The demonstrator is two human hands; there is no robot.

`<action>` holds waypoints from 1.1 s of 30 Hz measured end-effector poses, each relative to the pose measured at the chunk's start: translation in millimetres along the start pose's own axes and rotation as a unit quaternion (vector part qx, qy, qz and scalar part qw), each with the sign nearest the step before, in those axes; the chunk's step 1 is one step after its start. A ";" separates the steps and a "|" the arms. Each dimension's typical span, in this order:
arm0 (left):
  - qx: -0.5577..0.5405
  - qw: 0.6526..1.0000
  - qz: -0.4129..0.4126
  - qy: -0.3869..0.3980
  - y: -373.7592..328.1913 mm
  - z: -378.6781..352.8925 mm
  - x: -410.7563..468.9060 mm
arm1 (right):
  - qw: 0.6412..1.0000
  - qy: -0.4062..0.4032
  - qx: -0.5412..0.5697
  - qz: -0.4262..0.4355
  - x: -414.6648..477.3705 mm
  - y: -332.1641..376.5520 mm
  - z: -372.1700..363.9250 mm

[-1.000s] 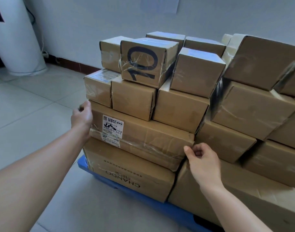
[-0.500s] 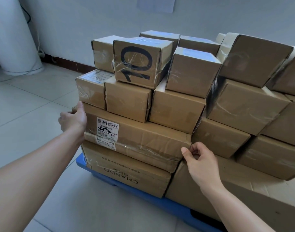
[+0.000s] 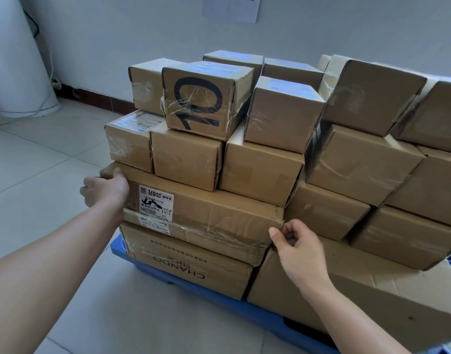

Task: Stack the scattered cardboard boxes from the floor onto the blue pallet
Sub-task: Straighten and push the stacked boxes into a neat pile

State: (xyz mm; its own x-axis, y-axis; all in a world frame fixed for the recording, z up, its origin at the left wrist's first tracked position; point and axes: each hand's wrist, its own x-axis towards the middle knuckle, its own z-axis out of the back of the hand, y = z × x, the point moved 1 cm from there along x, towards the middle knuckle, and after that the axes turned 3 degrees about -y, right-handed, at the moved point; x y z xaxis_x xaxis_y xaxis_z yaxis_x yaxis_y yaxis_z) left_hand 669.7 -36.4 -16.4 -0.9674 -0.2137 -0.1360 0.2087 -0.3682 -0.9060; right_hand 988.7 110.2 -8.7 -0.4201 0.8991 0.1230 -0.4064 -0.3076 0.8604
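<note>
Bare forearms (image 3: 53,264) — bare left hand (image 3: 104,190), right hand (image 3: 299,249).

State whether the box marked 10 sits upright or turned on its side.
On its side, judging by the marking: on the marked box the 0 sits above a 1 lying flat.

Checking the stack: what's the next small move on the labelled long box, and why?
Probably a gentle push backward on the labelled long box: left hand and right hand hold its ends, and smaller boxes rest on it, so jerking could topple them.
</note>
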 end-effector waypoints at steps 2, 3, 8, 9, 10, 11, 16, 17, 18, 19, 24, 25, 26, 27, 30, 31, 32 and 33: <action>0.031 0.999 -0.008 0.006 -7.1 -0.1 -8.4 | 1.000 0.000 -0.004 -0.004 0.2 1.6 2.2; 0.049 0.998 -0.028 0.007 -11.7 -0.3 -12.1 | 1.000 -0.006 -0.008 -0.001 0.5 4.0 4.0; 0.076 0.987 -0.143 0.026 -39.0 -5.5 -17.5 | 0.996 -0.083 0.008 0.041 12.5 32.7 8.7; 0.058 0.986 -0.152 0.029 -43.4 -7.0 -16.8 | 0.995 -0.090 0.012 0.045 15.8 37.5 7.4; 0.042 0.985 -0.162 0.031 -47.2 -8.2 -16.8 | 0.994 -0.099 0.014 0.047 18.4 41.4 6.0; 0.030 0.985 -0.168 0.033 -50.0 -9.2 -16.9 | 0.993 -0.110 0.015 0.049 20.3 44.0 5.5; -0.038 0.991 -0.121 0.043 -62.8 -11.2 -9.7 | 0.988 -0.146 0.007 0.038 30.7 44.6 10.2; -0.046 0.992 -0.109 0.041 -64.4 -11.7 -5.2 | 0.989 -0.142 -0.008 0.038 32.9 43.7 10.8; -0.058 0.993 -0.094 0.045 -65.8 -12.5 -0.9 | 0.989 -0.138 -0.024 0.040 34.4 43.3 11.2; -0.077 0.993 -0.078 0.051 -66.9 -14.2 3.2 | 0.989 -0.135 -0.040 0.047 35.2 42.9 11.8; -0.122 0.990 -0.045 0.047 -74.1 -23.9 12.2 | 0.980 -0.137 -0.112 0.088 38.7 42.1 17.2; -0.122 0.991 -0.043 0.041 -75.8 -25.2 12.4 | 0.979 -0.139 -0.119 0.092 39.8 41.7 18.1; -0.120 0.991 -0.040 0.037 -76.9 -26.2 12.2 | 0.978 -0.141 -0.122 0.095 40.7 41.7 18.7; -0.116 0.992 -0.038 0.034 -77.4 -27.1 11.9 | 0.977 -0.143 -0.122 0.096 41.9 41.4 18.5; -0.102 0.994 -0.035 0.030 -77.4 -27.8 9.8 | 0.975 -0.157 -0.126 0.091 44.3 43.3 16.3; -0.093 0.995 -0.037 0.026 -77.2 -27.9 9.4 | 0.975 -0.163 -0.126 0.089 45.1 44.4 15.4; -0.085 0.995 -0.038 0.022 -77.2 -27.5 9.0 | 0.974 -0.168 -0.123 0.085 45.6 45.4 14.8; -0.080 0.996 -0.038 0.020 -76.9 -27.0 9.0 | 0.974 -0.174 -0.117 0.080 45.9 45.7 14.4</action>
State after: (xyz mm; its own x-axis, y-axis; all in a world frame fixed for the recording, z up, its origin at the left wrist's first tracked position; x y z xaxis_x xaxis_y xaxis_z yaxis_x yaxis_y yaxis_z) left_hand 641.1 14.4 41.2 -0.9851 -0.1537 -0.0771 0.1120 -0.2333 -0.9659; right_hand 962.6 142.0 43.4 -0.2093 0.8720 0.4424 -0.5489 -0.4792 0.6849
